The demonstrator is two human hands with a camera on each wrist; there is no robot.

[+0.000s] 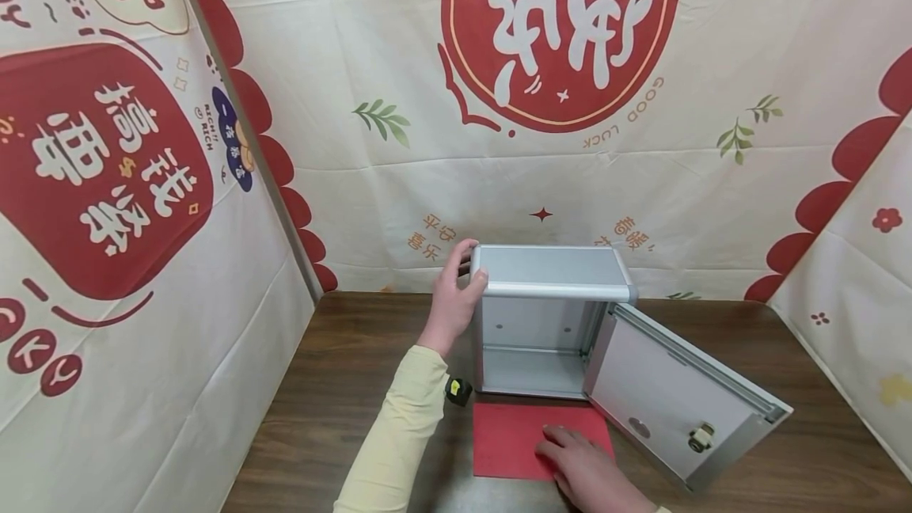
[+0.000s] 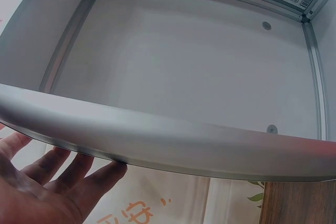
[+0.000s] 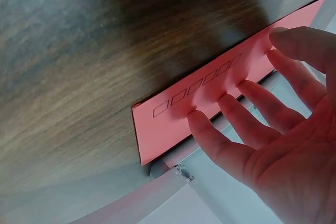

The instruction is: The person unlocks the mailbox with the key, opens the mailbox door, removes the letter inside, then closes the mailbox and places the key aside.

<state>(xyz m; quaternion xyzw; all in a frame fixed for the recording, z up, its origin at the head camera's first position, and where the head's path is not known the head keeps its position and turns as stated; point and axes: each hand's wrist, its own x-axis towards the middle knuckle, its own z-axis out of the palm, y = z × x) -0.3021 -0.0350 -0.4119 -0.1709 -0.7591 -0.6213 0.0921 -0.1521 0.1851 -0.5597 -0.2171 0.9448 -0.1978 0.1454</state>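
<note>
Four fingers of your left hand [image 1: 452,299] touch the outer left side of the grey metal box [image 1: 549,266], slightly apart and pinching nothing, with the thumb at the box's upper front edge. Right of those fingers, the box stands upright on the wooden table [image 1: 321,386], its open front facing you. Just before that opening, the red envelope [image 1: 502,442] lies flat, directly under the fingertips of your right hand [image 1: 587,465]. These fingers are spread and gently bent, tips resting on the paper; a row of printed squares [image 3: 194,86] runs close beside them. Right of your right fingers, the box's door [image 1: 670,386] stands swung outward, a lock [image 1: 701,438] on its inner face.
</note>
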